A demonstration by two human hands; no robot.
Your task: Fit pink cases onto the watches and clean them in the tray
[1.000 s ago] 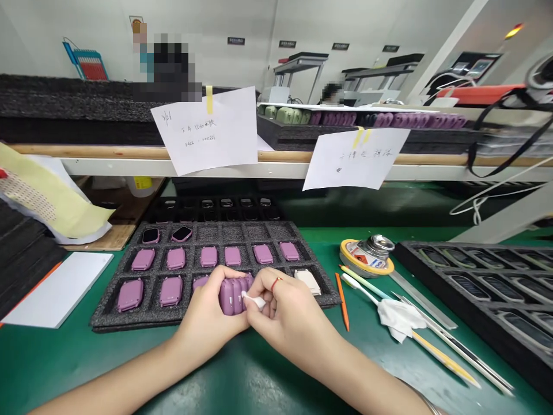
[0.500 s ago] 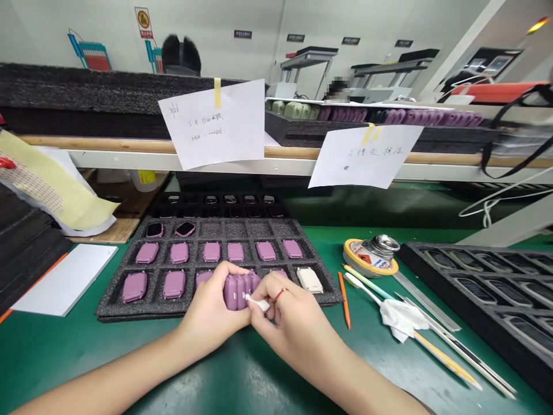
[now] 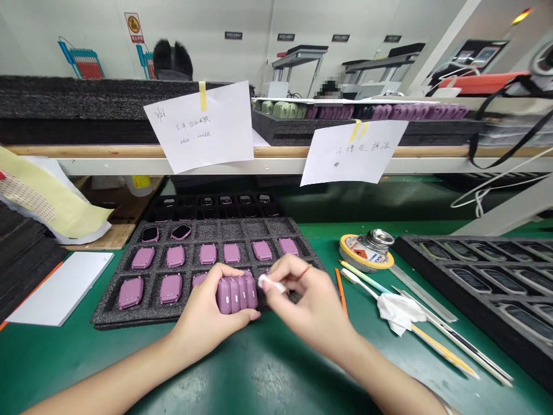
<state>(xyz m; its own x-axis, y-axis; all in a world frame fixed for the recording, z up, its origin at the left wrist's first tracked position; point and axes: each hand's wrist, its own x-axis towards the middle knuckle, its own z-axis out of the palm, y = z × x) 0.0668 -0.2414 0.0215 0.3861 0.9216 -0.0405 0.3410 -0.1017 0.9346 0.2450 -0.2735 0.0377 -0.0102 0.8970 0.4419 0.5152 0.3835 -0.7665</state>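
Observation:
My left hand [image 3: 207, 308] is closed round a row of several purple watch cases [image 3: 237, 294] stood side by side, their slotted edges facing me. Just to the right, my right hand [image 3: 309, 294] pinches a small crumpled white wipe [image 3: 271, 284], apart from the cases by a narrow gap. Behind both hands lies a black foam tray [image 3: 114, 308] with purple watch cases in its compartments, such as one purple case [image 3: 131, 292] at the front left. Two in the back row show dark screens. My hands hide part of the tray's front row.
Right of the tray lie an orange stick [image 3: 341, 288], a toothbrush [image 3: 360, 283], a white cloth [image 3: 400, 313], tweezers [image 3: 458, 340] and a tape roll [image 3: 367, 253] with a metal-topped bottle. Another foam tray [image 3: 470, 300] borders the right. A shelf edge [image 3: 276, 167] with paper notes crosses above.
My right hand has drawn the wipe away from the watch cases, up and to the right. My left hand keeps its hold on them. The camera view has shifted slightly.

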